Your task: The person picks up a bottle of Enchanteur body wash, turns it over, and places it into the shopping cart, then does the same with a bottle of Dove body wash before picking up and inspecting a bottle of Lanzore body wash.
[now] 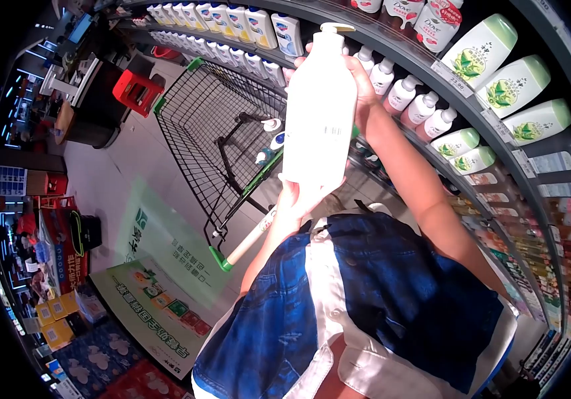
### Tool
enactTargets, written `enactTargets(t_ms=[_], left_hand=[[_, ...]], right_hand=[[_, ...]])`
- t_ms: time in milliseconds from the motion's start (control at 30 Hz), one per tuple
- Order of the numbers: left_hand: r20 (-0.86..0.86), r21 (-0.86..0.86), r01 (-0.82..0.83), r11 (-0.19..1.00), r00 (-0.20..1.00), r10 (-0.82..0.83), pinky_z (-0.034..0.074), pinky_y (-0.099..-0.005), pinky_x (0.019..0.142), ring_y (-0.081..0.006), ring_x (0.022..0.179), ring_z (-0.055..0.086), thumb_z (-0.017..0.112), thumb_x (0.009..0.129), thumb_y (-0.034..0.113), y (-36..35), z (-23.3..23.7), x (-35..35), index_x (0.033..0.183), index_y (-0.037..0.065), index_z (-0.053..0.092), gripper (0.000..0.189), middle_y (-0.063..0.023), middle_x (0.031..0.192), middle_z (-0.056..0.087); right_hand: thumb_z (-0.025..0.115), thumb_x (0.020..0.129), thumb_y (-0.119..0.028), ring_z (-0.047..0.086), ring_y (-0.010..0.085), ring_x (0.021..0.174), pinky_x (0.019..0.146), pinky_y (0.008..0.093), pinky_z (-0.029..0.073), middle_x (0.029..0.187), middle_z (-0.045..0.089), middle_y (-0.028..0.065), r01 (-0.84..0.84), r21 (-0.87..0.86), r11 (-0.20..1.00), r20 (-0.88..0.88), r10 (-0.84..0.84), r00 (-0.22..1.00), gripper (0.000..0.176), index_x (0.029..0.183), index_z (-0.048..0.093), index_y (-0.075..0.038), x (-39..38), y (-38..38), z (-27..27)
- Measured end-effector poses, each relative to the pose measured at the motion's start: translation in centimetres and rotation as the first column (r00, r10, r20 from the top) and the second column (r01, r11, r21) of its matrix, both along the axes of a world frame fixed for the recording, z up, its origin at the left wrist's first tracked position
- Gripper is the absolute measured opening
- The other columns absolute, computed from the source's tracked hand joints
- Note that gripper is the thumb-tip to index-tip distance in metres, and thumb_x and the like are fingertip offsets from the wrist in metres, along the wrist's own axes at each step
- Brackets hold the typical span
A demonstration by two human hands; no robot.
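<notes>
A large white pump bottle (pixel 320 113), washed out by glare, is held up in front of me with its pump (pixel 336 28) at the top. My left hand (pixel 305 197) supports its base from below. Near the upper part, my right hand (pixel 363 86) wraps round the right side, and fingertips show at the left edge. A small barcode is visible on the bottle; the rest of its label is unreadable. Just behind it stands a wire shopping cart (pixel 199 113) with green corners and several bottles (pixel 264 157) inside.
Curved shelves (pixel 425 60) of bottles run across the top and down the right side. A red stool (pixel 138 92) stands beyond the cart, near a dark counter (pixel 92 123). At lower left are a green printed banner (pixel 159 299) and stacked packages (pixel 102 352).
</notes>
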State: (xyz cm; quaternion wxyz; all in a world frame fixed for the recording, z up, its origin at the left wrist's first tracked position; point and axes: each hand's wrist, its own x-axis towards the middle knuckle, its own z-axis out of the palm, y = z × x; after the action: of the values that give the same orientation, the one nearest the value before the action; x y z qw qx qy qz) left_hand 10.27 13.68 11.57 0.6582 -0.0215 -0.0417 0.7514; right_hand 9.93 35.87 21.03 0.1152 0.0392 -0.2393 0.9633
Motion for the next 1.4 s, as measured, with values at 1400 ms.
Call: enactTargets(t_ms=[1400], left_hand=[[-0.07,-0.056,-0.073,0.996,0.995,0.069,0.033,-0.0567,0.107,-0.0425,0.136,0.024,0.087,0.059,0.031,-1.6,0.8,-0.1,0.147,0.01,0.022,0.111,-0.0231,0.147,0.026]], right_hand=[[0.059,0.082,-0.037,0.049,0.037,0.122,0.104,0.0538,0.039,0.128,0.054,0.0138,-0.031,-0.1,0.994,0.037,0.035,0.999,0.056,0.129,0.05,-0.008,-0.4,-1.7,0.1]])
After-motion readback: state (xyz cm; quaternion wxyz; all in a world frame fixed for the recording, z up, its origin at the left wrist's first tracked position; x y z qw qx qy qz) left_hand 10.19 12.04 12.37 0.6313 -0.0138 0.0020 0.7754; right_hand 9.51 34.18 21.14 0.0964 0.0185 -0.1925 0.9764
